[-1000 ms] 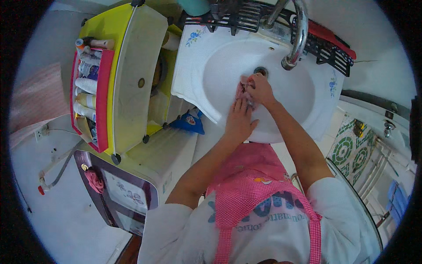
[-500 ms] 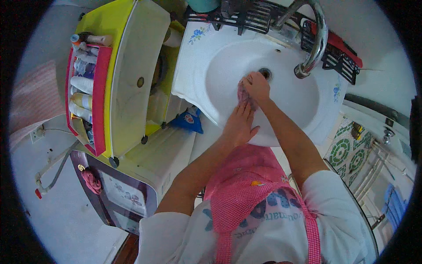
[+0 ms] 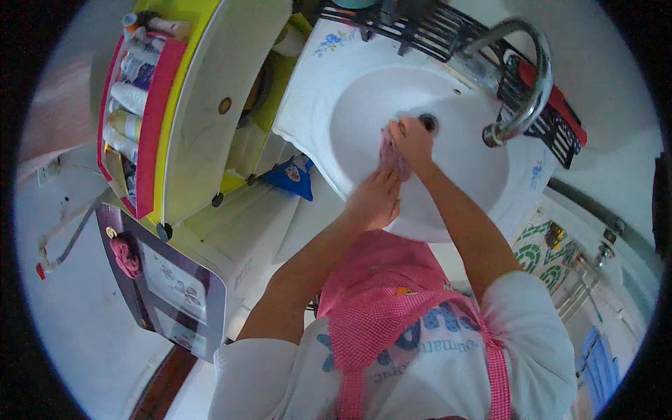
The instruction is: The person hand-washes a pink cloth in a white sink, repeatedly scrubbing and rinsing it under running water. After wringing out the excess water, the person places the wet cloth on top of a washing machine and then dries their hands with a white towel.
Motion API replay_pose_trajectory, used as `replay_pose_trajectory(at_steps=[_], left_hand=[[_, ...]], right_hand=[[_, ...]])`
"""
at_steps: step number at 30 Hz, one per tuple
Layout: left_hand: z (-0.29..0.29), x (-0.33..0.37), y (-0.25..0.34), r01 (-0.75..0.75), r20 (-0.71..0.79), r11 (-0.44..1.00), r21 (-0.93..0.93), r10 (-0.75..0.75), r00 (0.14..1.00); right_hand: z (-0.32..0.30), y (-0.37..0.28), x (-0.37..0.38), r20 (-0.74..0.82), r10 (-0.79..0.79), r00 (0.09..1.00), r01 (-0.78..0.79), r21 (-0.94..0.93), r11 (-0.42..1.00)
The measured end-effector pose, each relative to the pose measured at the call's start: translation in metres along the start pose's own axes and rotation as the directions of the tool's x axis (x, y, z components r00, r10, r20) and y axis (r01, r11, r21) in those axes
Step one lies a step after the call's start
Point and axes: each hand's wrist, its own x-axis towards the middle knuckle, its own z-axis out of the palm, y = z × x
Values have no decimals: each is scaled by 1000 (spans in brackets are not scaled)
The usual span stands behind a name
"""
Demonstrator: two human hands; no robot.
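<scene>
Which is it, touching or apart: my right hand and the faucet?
Apart: the head view plainly shows bare white sink between your right hand and the faucet.

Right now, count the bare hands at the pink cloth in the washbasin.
2: the left hand at the near end of the pink cloth, and the right hand at its far end, beside the drain. No other hand shows.

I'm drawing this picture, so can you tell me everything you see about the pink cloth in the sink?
The pink cloth is dusty-coloured, soft-looking fabric, crumpled into a long, narrow bunch. It's inside the white basin, to the left of and below the dark drain hole in the picture. The right hand covers part of its upper end, and the left hand touches its lower end. I can't tell if it's wet.
</scene>
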Motion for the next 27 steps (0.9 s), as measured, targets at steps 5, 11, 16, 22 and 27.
replay_pose_trajectory(at_steps=[5,11,16,22,27], left_hand=[[4,1,-1,-6,69,999,-49,9,998],[3,5,1,-48,-77,994,97,55,996],[-1,-7,2,-26,-20,996,85,28,999],[8,0,-3,-7,-39,1000,6,8,999],[0,-4,0,-17,-48,996,86,21,999]], right_hand=[[-31,-42,-46,231,186,955,-225,155,962],[12,18,37,-108,-63,992,49,-130,990],[-25,-36,-24,169,170,971,-210,258,943],[1,-7,-20,218,-3,976,8,-20,1000],[18,6,37,101,175,979,-149,-225,963]])
